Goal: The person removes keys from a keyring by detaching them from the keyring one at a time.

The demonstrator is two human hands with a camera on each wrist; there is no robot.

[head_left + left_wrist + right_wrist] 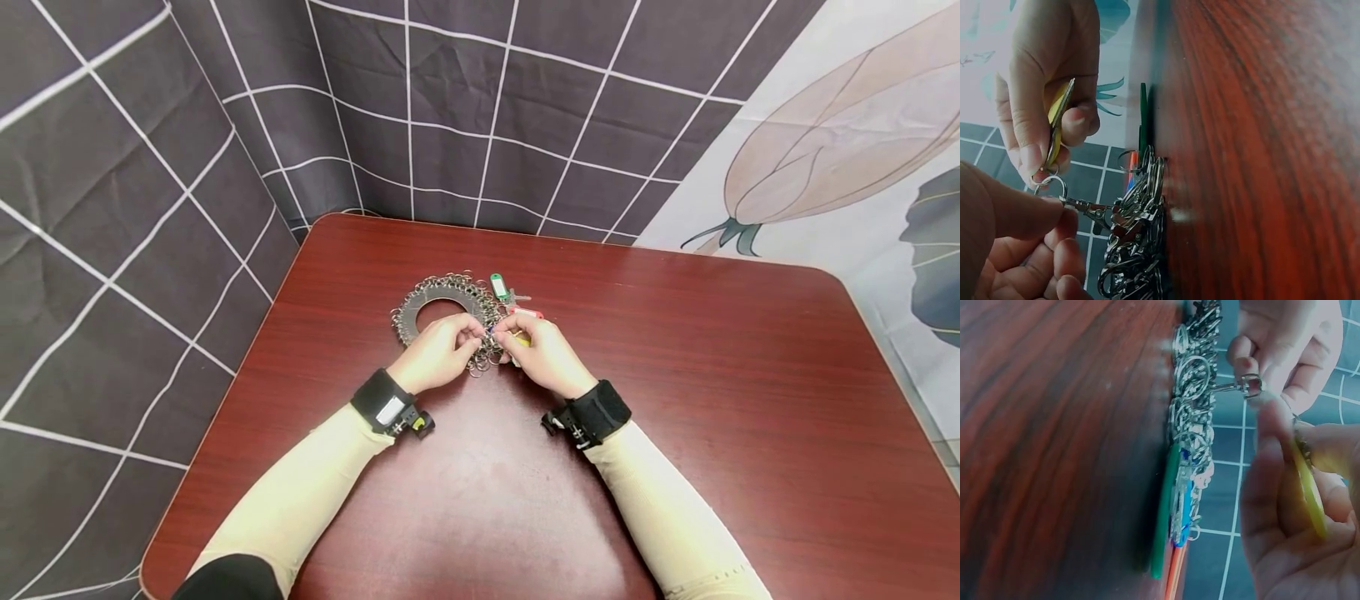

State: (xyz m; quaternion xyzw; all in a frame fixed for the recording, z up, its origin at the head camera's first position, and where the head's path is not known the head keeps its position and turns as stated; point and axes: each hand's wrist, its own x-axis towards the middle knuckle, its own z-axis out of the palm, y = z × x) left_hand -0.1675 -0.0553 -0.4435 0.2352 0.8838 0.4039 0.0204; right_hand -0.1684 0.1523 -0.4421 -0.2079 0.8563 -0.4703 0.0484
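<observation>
A pile of metal key rings and clasps (pixel 442 310) lies in a loop on the red-brown table (pixel 675 400). My left hand (pixel 467 337) pinches a small swivel clasp (pixel 1083 207) at the pile's near right edge. My right hand (pixel 514 335) pinches a yellow key tag (pixel 1057 111) whose split ring (pixel 1051 185) meets the clasp. The clasp (pixel 1248 385) and the yellow tag (pixel 1309 487) also show in the right wrist view. A green tag (pixel 498 286) and a red tag (pixel 527 312) lie just beyond the right hand. A blue tag (pixel 1185 509) sits among the rings.
The table's far edge meets a dark grid-patterned cloth backdrop (pixel 465 108). A pale floral cloth (pixel 847 142) hangs at the right. Bare tabletop stretches to the right of and in front of the hands. Black wrist straps (pixel 382 402) sit on both forearms.
</observation>
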